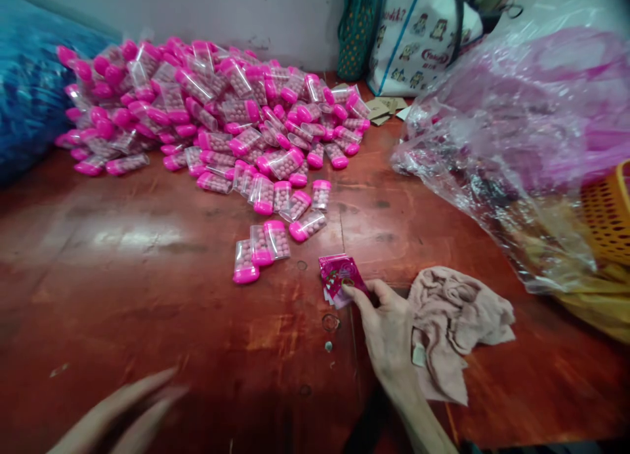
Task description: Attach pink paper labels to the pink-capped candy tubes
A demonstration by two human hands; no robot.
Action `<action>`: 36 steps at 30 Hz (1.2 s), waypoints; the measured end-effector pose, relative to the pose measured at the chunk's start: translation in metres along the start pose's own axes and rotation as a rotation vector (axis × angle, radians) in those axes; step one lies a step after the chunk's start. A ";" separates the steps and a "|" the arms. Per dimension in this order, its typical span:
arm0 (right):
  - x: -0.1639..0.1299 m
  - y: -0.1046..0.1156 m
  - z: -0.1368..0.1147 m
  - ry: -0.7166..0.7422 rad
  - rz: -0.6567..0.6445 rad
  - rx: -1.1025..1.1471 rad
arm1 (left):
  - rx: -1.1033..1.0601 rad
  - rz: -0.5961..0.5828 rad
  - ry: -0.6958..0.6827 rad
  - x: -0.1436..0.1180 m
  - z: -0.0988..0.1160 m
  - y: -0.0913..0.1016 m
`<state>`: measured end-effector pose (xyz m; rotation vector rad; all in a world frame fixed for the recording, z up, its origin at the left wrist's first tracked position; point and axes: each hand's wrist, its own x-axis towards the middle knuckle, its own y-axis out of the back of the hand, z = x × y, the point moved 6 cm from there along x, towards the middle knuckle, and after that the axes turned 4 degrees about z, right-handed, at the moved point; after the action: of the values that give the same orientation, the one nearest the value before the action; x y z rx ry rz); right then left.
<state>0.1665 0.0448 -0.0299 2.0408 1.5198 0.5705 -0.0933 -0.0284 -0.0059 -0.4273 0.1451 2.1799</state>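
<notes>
My right hand (pixel 386 326) pinches a small stack of glossy pink printed labels (pixel 339 277) between thumb and fingers, at the table's middle. Blurred by motion, my left hand (pixel 132 408) is at the lower left with its fingers stretched out and nothing visible in them. Beyond the hands lies a large heap of small clear containers (pixel 236 109) with bright pink caps, filled with pale pink balls. Three such containers (pixel 260 247) lie together, left of the labels and apart from the heap.
A crumpled beige cloth (pixel 457 316) lies right of my right hand on the reddish wooden table (pixel 197 323). Clear and pink plastic bags (pixel 502 139) and a yellow basket (pixel 608 211) stand at the right. A blue bag (pixel 34 80) is at the left, a white printed bag (pixel 418 41) behind.
</notes>
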 end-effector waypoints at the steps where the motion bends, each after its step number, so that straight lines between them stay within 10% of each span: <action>1: 0.001 0.000 -0.002 0.037 -0.001 -0.010 | 0.046 -0.031 -0.049 -0.006 0.001 -0.014; 7: -0.001 0.000 -0.009 0.192 -0.008 -0.102 | 0.781 -0.621 -0.806 -0.028 -0.017 -0.151; 12: 0.002 0.013 0.003 0.089 0.095 0.126 | 0.806 -0.649 -0.933 -0.021 -0.029 -0.148; 17: 0.000 0.005 0.005 -0.223 -0.162 0.541 | 0.420 -0.440 -0.542 -0.004 -0.011 -0.126; 21: -0.011 -0.005 -0.014 -0.194 -0.355 0.555 | 0.129 -0.488 -0.073 0.000 -0.020 -0.136; 30: -0.026 -0.014 -0.040 0.151 -0.278 0.311 | -0.254 -0.292 0.170 0.001 -0.040 -0.118; 36: -0.026 -0.026 -0.049 0.121 -0.396 0.259 | -0.324 -0.116 0.298 0.010 -0.043 -0.094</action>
<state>0.1098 0.0334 -0.0094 1.8312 2.0956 0.3589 -0.0135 0.0247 -0.0453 -0.9215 -0.0708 2.0177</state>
